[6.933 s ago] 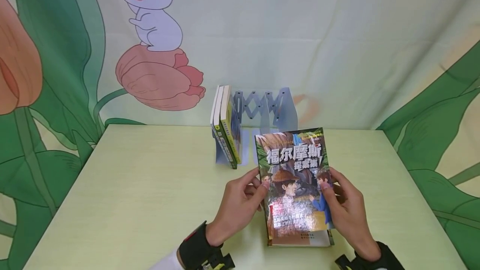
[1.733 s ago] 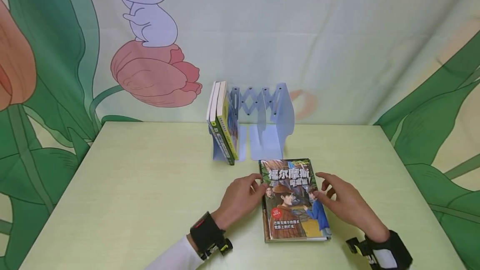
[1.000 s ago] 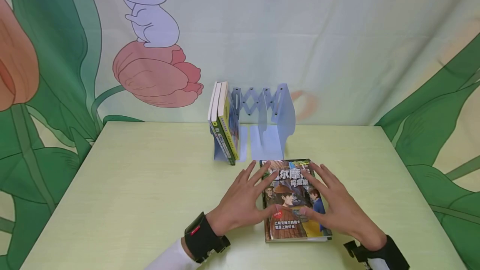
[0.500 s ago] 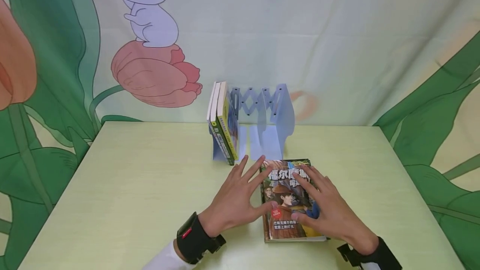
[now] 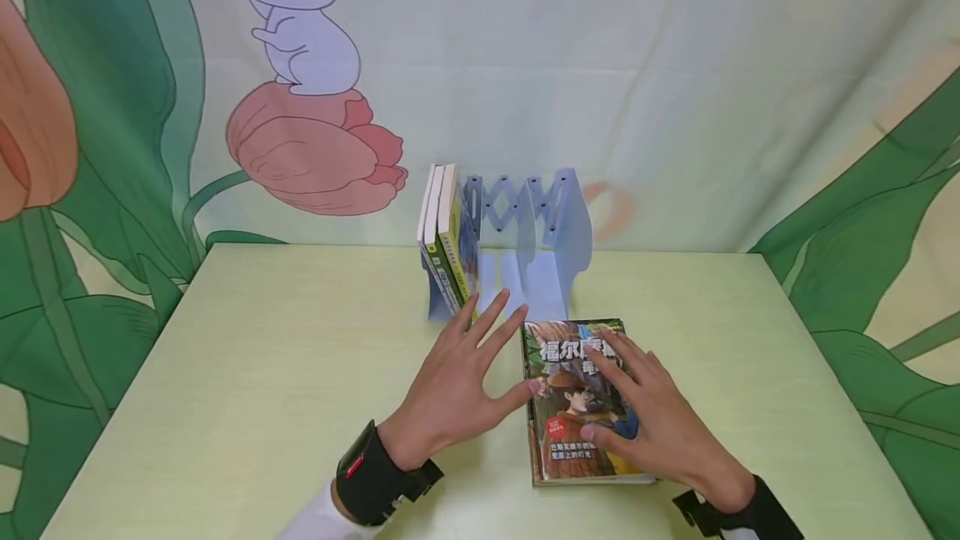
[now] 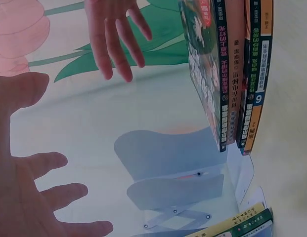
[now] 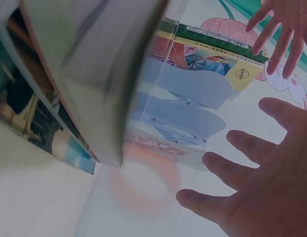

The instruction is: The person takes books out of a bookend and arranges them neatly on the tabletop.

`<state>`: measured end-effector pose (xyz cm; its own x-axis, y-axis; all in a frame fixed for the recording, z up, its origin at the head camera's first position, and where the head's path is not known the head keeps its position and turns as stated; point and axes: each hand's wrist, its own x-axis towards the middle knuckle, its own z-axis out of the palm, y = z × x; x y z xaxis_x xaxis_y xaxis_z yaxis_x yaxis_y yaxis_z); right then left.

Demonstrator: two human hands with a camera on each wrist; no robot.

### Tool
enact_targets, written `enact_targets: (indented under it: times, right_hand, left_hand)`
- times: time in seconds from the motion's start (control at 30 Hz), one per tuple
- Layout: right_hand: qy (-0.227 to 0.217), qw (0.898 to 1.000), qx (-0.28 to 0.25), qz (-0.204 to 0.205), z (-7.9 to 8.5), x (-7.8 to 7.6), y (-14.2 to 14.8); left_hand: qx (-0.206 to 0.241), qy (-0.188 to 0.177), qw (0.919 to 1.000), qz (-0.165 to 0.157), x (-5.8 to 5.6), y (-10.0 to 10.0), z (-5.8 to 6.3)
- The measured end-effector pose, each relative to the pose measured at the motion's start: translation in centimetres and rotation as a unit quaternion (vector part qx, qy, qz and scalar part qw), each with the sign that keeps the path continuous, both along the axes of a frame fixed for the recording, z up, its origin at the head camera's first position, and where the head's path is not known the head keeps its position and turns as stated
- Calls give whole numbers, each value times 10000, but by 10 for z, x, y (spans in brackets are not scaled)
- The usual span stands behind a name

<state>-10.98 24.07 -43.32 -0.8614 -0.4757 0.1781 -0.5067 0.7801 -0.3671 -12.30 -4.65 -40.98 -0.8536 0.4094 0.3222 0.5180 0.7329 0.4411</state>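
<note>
Probably stiff, slick and heavy together, the stacked books (image 5: 562,408) lie in front of the blue bookend (image 5: 576,227), best gripped by their long edges; left hand (image 5: 453,390) and right hand (image 5: 667,427) spread wide, empty.

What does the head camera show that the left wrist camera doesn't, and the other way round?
Only the head view: the printed rabbit and black wristbands.

Only the left wrist view: readable spine lettering on the stacked books.

Both: the left hand, right hand, stacked books, and blue rack with standing books.
</note>
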Motion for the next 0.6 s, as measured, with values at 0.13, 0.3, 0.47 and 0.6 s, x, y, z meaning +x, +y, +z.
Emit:
enact_targets:
  times: [0.13, 0.3, 0.47, 0.6]
  right_hand:
    - [4, 10000, -55, 6, 0, 1, 0]
    - [-4, 9999, -125, 53, -1, 6, -1]
    - [147, 9997, -124, 160, -1, 7, -5]
    - [279, 9992, -108, 265, 2, 5, -10]
  left_hand:
    - [43, 98, 9999, 39, -1, -1, 1]
    - [174, 188, 9996, 89, 3, -2, 4]
    - [325, 359, 9987, 185, 5, -7, 8]
    - [331, 640, 9972, 219, 2, -13, 11]
